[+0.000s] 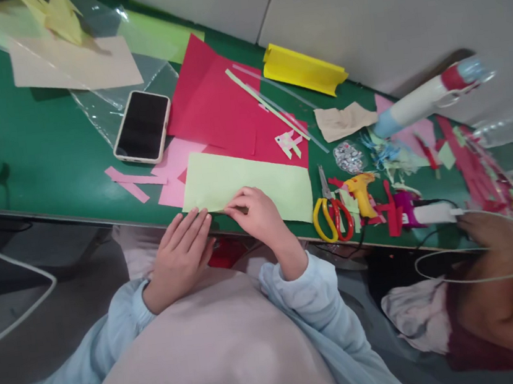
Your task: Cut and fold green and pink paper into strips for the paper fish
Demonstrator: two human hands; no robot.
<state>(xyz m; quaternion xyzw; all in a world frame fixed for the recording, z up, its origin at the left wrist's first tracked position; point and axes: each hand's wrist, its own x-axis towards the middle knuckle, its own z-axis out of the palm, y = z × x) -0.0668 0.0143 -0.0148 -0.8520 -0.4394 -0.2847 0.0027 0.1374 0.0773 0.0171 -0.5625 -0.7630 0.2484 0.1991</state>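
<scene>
A pale green sheet of paper (255, 183) lies near the front edge of the green table, partly over pink and red paper. My left hand (182, 251) is at the sheet's lower left corner, its fingers stretched out flat with the fingertips at the paper's edge. My right hand (257, 214) pinches the sheet's near edge between thumb and forefinger, right of my left hand. Behind the sheet lies red paper (217, 103), and on it a small patterned paper piece (288, 144).
A phone (142, 126) and pink strips (136, 180) lie left. Scissors (330, 211), a yellow glue gun (362, 194) and a purple item (407, 209) are right. Behind stand a yellow folded piece (302, 69) and a bottle (427, 96). Another person's arm (499, 268) is far right.
</scene>
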